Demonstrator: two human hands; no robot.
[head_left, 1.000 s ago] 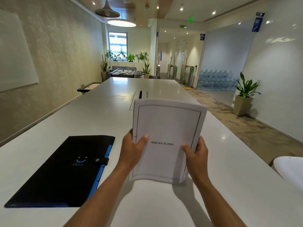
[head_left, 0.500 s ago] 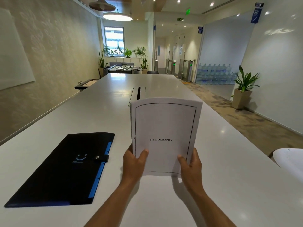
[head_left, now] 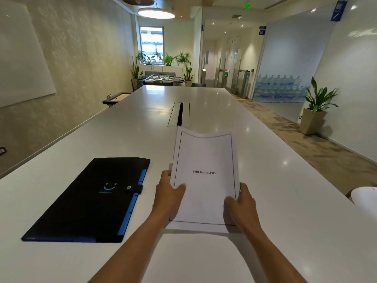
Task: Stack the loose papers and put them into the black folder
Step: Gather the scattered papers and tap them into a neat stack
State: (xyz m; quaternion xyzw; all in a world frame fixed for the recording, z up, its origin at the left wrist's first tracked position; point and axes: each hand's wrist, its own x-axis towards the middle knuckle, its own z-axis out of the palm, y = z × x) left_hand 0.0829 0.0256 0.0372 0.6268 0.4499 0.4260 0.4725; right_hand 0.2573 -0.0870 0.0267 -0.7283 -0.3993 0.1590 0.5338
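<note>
A stack of white papers point(head_left: 205, 160) with "BIBLIOGRAPHY" printed on the top sheet is held over the white table point(head_left: 275, 201), tilted back with its top edge sagging. My left hand point(head_left: 168, 193) grips its lower left edge, thumb on the front. My right hand point(head_left: 241, 203) grips the lower right corner. The black folder point(head_left: 85, 201) lies flat and closed to the left of the papers, with a blue edge strip, a snap tab and a small smile logo.
A cable slot point(head_left: 179, 114) runs along the table's middle, just beyond the papers. A white rounded object point(head_left: 365, 197) pokes in at the right edge of the table. A potted plant point(head_left: 315, 111) stands by the right wall.
The stack has come down from upright toward the table and tilted back, its top edge now sagging. Both hands keep their hold on its lower edges.
</note>
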